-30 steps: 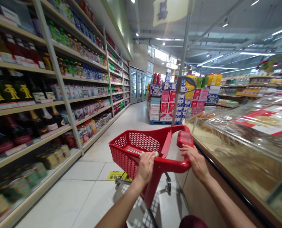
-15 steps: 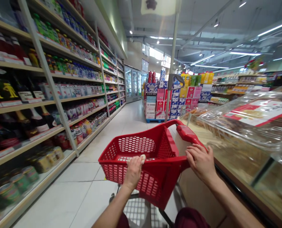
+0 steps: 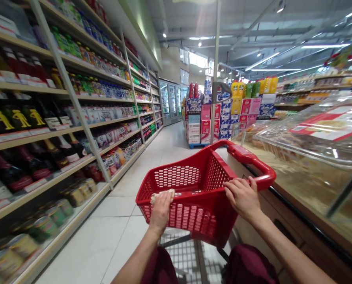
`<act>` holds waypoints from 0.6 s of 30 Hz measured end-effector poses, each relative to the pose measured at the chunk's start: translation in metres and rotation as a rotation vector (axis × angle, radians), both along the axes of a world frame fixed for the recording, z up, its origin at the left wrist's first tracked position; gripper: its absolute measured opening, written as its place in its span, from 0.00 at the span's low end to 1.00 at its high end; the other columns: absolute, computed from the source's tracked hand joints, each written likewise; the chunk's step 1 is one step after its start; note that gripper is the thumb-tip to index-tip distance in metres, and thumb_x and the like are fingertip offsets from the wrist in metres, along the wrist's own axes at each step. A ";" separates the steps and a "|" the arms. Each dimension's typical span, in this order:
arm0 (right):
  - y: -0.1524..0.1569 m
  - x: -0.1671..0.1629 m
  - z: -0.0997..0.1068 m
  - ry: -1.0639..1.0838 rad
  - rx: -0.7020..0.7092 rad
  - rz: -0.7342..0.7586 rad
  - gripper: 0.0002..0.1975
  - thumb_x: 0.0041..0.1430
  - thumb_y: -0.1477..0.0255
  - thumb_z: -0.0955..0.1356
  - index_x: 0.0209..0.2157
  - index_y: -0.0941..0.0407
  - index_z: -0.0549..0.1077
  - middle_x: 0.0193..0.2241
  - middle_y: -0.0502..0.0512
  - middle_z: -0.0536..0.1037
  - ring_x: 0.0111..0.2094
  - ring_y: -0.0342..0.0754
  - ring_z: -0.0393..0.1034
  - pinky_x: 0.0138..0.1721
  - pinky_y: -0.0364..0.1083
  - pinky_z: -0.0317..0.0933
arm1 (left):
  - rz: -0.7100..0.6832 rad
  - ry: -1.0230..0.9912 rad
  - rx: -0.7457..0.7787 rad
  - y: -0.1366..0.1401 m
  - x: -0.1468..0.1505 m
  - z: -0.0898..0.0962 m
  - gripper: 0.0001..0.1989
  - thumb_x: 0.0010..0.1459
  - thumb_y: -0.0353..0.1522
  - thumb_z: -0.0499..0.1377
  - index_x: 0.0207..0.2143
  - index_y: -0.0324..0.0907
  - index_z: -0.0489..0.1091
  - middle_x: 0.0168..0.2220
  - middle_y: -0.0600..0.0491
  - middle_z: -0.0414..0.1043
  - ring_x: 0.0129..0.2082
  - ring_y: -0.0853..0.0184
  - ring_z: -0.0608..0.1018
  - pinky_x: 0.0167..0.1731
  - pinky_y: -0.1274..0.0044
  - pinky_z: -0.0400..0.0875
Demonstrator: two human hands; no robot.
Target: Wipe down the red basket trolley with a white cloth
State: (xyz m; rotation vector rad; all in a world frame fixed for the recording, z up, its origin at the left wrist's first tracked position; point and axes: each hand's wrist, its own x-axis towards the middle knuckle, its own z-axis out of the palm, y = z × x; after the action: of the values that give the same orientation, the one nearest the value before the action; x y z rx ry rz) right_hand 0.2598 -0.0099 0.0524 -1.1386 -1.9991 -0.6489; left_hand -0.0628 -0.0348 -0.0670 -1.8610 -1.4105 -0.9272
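Clutching cloth [image 3: 171, 194] in left hand [image 3: 160, 210] at lower centre, gripping cart [image 3: 201, 198] with right hand [image 3: 243, 198]; could roll it into right-side counter [image 3: 296, 225] if pressing hard.

I am standing in a shop, and I believe it is a supermarket. Along the left side run tall shelves [image 3: 45, 188], filled with many rows of bottles [image 3: 22, 118] and tins [image 3: 47, 225]. Farther down the aisle there are coolers with glass doors [image 3: 172, 98]. Printed cartons [image 3: 205, 126] are piled on a blue pallet [image 3: 198, 146], like goods for sale. On the right, food in clear plastic packaging [image 3: 326, 126] is displayed. A red shopping cart [image 3: 229, 217] is standing in the aisle, on pale floor tiles [image 3: 105, 236], under long ceiling lights [image 3: 263, 61].
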 end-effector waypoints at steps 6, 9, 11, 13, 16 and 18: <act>-0.004 0.006 -0.005 0.004 0.030 0.029 0.13 0.59 0.69 0.59 0.34 0.52 0.74 0.33 0.50 0.77 0.40 0.48 0.65 0.53 0.54 0.36 | 0.100 -0.046 -0.032 -0.016 -0.031 -0.006 0.23 0.53 0.22 0.42 0.51 0.40 0.60 0.47 0.47 0.68 0.50 0.63 0.67 0.49 0.66 0.63; -0.010 0.003 -0.006 0.054 0.044 0.007 0.13 0.58 0.69 0.59 0.31 0.53 0.74 0.31 0.50 0.77 0.39 0.48 0.65 0.53 0.55 0.35 | 0.152 -0.074 -0.008 -0.021 -0.039 -0.006 0.23 0.53 0.23 0.42 0.51 0.38 0.60 0.45 0.44 0.69 0.48 0.61 0.69 0.48 0.63 0.64; -0.015 -0.002 -0.007 0.083 0.045 0.002 0.13 0.58 0.69 0.59 0.30 0.53 0.74 0.31 0.50 0.77 0.38 0.48 0.66 0.54 0.55 0.34 | 0.130 -0.057 -0.005 -0.017 -0.017 -0.003 0.23 0.53 0.23 0.43 0.51 0.40 0.60 0.46 0.46 0.69 0.49 0.63 0.69 0.48 0.65 0.64; -0.018 -0.005 -0.008 0.106 0.044 0.014 0.13 0.58 0.70 0.59 0.30 0.52 0.74 0.31 0.50 0.77 0.39 0.48 0.66 0.54 0.55 0.33 | 0.058 -0.029 -0.019 -0.011 0.014 0.002 0.24 0.53 0.22 0.43 0.52 0.40 0.59 0.47 0.49 0.68 0.50 0.65 0.68 0.50 0.68 0.63; -0.020 -0.003 -0.010 0.116 0.045 0.042 0.13 0.58 0.71 0.59 0.32 0.52 0.74 0.32 0.50 0.77 0.40 0.48 0.65 0.54 0.56 0.33 | -0.066 0.010 -0.056 -0.008 0.033 0.005 0.25 0.53 0.22 0.42 0.53 0.40 0.56 0.50 0.49 0.66 0.52 0.67 0.65 0.52 0.68 0.60; -0.019 -0.001 -0.012 0.109 0.050 0.053 0.13 0.58 0.71 0.58 0.34 0.51 0.74 0.34 0.50 0.77 0.42 0.49 0.65 0.54 0.55 0.34 | -0.054 -0.006 -0.048 -0.012 0.015 0.001 0.25 0.52 0.21 0.41 0.53 0.41 0.57 0.49 0.49 0.66 0.51 0.66 0.66 0.52 0.67 0.60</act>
State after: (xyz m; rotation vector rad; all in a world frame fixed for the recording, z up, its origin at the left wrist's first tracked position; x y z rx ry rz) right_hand 0.2586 -0.0291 0.0408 -1.0646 -1.9037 -0.5936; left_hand -0.0476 -0.0467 -0.0663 -1.9420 -1.4031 -0.9335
